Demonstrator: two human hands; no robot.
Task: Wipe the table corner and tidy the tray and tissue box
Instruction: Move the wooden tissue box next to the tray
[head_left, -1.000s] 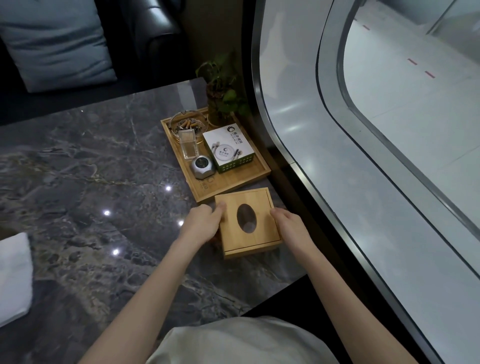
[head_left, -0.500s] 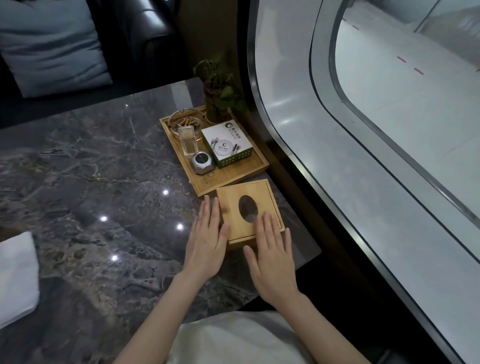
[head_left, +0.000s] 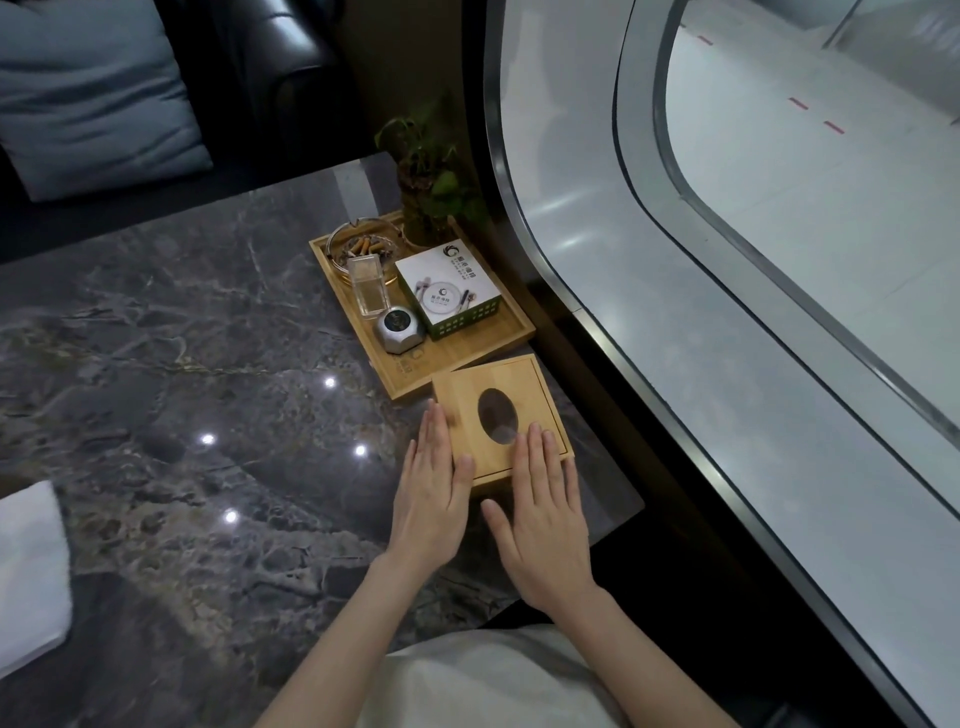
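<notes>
Now both hands lie flat with fingers straight, grasping nothing: the left hand (head_left: 432, 499) presses along the near-left side of the wooden tissue box (head_left: 501, 415), and the right hand (head_left: 543, 519) rests its fingertips on the lid's near edge. Just beyond the fingertips, the box touches the bamboo tray (head_left: 457, 358) at the table (head_left: 156, 364) corner.

Tan wooden tissue box (head_left: 498, 415) and tray (head_left: 470, 358); grey-veined marble table (head_left: 182, 389).
</notes>
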